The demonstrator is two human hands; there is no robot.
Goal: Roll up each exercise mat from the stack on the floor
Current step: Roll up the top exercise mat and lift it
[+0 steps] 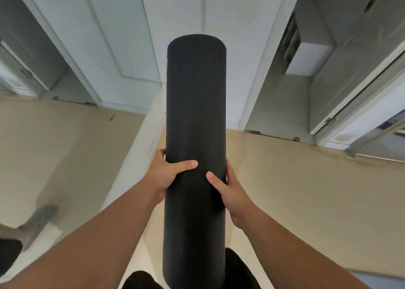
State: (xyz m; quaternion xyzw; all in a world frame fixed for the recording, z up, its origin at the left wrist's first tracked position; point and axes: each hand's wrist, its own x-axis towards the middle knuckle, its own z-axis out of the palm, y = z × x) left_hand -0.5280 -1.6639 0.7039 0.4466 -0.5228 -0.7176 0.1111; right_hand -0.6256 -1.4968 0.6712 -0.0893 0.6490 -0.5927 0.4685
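Rolled black mat, upright, left hand and right hand clamped round its sides.

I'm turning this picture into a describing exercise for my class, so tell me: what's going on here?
A person is holding a black exercise mat that is already rolled into a tight cylinder and stands on end in front of them. The left hand grips its left side and the right hand its right side, at about the same height, with both thumbs lying across the front. The mat's lower end runs out of the frame. No unrolled mats show in this view.
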